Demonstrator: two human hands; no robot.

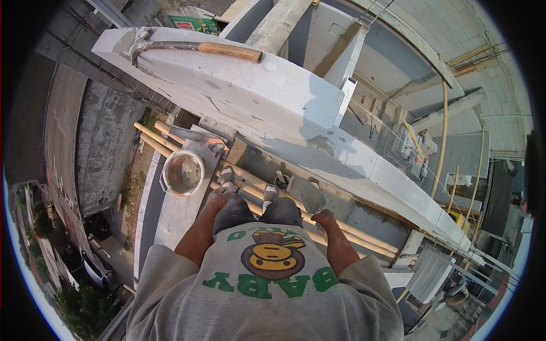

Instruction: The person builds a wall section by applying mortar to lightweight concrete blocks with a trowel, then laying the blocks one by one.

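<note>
My left hand (218, 199) hangs by my left knee, just right of a white bucket (183, 172) with grey residue inside. Its fingers are too small and blurred to read. On the other side, my right hand (323, 216) is closed at the near end of a grey trowel (307, 196), whose flat blade points away from me. The handle is hidden by the hand. Ahead of both hands runs a pale block wall (267, 85). A hammer (165, 45) with a wrapped tan grip (230, 51) lies on its top at the left end.
Under my sandalled feet (268, 198) are bamboo poles (364, 236), with gaps and a lower level showing between them. Left of the bucket the edge drops toward the ground. Beyond the wall are block partitions (392, 57) and upright poles (442, 131). A thin string (392, 124) crosses there.
</note>
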